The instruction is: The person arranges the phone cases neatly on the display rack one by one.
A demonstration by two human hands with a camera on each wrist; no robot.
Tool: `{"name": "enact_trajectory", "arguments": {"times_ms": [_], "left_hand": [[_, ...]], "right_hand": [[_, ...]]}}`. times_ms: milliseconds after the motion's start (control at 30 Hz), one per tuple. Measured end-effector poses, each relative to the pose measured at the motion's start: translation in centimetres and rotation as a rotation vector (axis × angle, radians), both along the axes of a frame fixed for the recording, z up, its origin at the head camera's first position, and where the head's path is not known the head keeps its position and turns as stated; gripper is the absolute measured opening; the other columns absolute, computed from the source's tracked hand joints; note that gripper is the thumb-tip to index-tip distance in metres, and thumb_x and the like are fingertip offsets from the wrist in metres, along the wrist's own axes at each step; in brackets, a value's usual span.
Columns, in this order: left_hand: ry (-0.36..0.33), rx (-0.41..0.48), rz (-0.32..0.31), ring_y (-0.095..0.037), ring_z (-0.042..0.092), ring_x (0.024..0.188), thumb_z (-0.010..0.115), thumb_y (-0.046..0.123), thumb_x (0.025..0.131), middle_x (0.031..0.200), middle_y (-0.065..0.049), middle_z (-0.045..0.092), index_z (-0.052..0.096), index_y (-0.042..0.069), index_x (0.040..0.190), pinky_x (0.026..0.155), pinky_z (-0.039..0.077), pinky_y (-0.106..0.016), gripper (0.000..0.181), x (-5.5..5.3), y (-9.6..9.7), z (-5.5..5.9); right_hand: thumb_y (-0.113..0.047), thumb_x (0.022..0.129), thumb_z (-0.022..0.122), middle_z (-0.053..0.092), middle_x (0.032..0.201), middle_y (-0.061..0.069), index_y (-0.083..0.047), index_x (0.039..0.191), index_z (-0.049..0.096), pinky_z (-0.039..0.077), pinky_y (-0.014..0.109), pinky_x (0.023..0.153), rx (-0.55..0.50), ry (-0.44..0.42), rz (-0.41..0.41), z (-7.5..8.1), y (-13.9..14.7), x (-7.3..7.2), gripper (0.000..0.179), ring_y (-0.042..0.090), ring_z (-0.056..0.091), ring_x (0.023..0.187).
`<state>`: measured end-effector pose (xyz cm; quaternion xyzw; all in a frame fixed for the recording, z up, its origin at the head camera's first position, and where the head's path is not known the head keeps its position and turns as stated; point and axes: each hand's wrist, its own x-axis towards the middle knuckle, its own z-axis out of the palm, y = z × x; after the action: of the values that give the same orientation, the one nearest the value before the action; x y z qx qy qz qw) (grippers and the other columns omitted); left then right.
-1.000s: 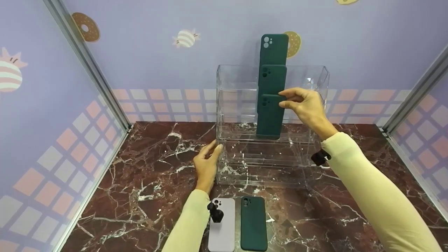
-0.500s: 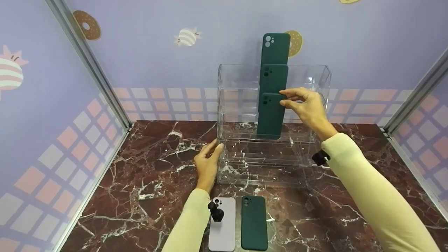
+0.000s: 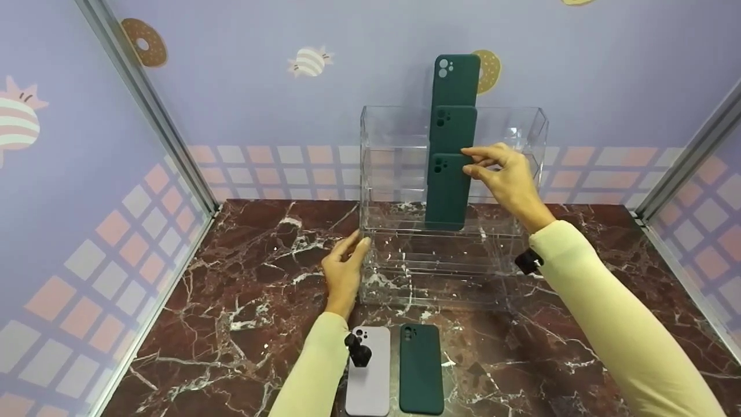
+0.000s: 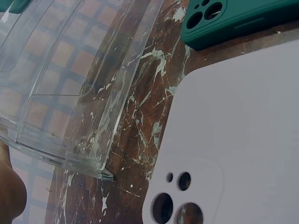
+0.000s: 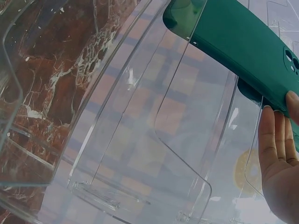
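Head view, near edge first: lilac phone case (image 3: 376, 391) and flat green case (image 3: 421, 370) lie side by side on the marbled tabletop (image 3: 260, 289), a narrow gap between them, camera cutouts at the far end. Black wrist device (image 3: 360, 353) on the left sleeve (image 3: 312, 365) overlaps the lilac one. Left hand (image 3: 343, 269) is at the left side of the clear tiered rack (image 3: 393, 231), fingers extended, thumb and fingertips against the plastic; left wrist cam catches only a sliver of it. Right hand (image 3: 506, 176) pinches front green case (image 3: 447, 197) at its upper right edge, thumb on the face, fingers behind, per right wrist cam. That case stands leaning back slightly, bottom end behind a clear lip of the rack. Behind it, middle green case (image 3: 457, 130) stands one step higher, then rear green case (image 3: 457, 87) higher again, all three roughly lined up and overlapping. Backdrop: lavender wall (image 3: 231, 87) with donut and candy prints, pink-and-white checks below.
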<state>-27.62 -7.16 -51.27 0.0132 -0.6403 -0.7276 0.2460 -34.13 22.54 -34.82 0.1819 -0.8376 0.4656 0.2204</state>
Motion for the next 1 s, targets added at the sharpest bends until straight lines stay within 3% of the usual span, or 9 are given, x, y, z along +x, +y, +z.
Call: {"name": "enact_trajectory", "arguments": {"times_ms": [200, 567, 667, 867, 1000], "left_hand": [[0.012, -0.02, -0.012, -0.014, 0.069, 0.089, 0.081, 0.01, 0.095, 0.109, -0.01, 0.075, 0.078, 0.001, 0.126, 0.069, 0.05, -0.021, 0.032, 0.1, -0.1, 0.0], [0.009, 0.019, 0.02, -0.005, 0.067, 0.086, 0.079, 0.001, 0.094, 0.116, -0.025, 0.073, 0.075, -0.008, 0.124, 0.071, 0.05, -0.017, 0.032, -0.2, 0.2, 0.2], [0.004, 0.015, 0.024, -0.004, 0.066, 0.084, 0.078, -0.002, 0.094, 0.112, -0.025, 0.073, 0.073, -0.011, 0.124, 0.069, 0.05, -0.017, 0.031, -0.2, 0.3, 0.2], [-0.001, 0.009, 0.028, -0.006, 0.066, 0.083, 0.079, 0.0, 0.094, 0.106, -0.015, 0.075, 0.075, -0.008, 0.123, 0.067, 0.049, -0.017, 0.031, -0.2, 0.3, 0.2], [-0.006, 0.008, 0.022, -0.008, 0.066, 0.086, 0.081, 0.003, 0.094, 0.111, -0.019, 0.074, 0.076, -0.005, 0.124, 0.069, 0.048, -0.018, 0.032, -0.1, 0.3, 0.1]], "right_hand": [[-0.007, 0.093, 0.082, 0.069, 0.109, 0.014, -0.006, 0.128, 0.078, 0.052, 0.017, 0.084, -0.005, 0.012, -0.009, 0.0, 0.4, 0.3, 0.035, 0.01, 0.065, 0.096], [-0.004, 0.094, 0.082, 0.074, 0.116, 0.022, 0.003, 0.128, 0.074, 0.056, 0.024, 0.094, -0.104, 0.033, 0.004, -0.1, 1.2, 2.0, 0.036, 0.004, 0.069, 0.097], [-0.003, 0.093, 0.082, 0.075, 0.118, 0.02, 0.003, 0.128, 0.074, 0.056, 0.024, 0.093, -0.123, 0.028, 0.013, -0.5, 1.5, 2.7, 0.036, 0.005, 0.07, 0.097], [-0.005, 0.093, 0.083, 0.075, 0.12, 0.017, 0.002, 0.126, 0.073, 0.057, 0.02, 0.088, -0.128, -0.021, 0.013, -1.6, 2.1, 4.8, 0.036, 0.006, 0.071, 0.098], [-0.003, 0.092, 0.083, 0.075, 0.118, 0.019, 0.004, 0.125, 0.073, 0.057, 0.021, 0.086, -0.124, -0.045, 0.025, -2.4, 2.1, 6.2, 0.036, 0.007, 0.071, 0.096]]}}
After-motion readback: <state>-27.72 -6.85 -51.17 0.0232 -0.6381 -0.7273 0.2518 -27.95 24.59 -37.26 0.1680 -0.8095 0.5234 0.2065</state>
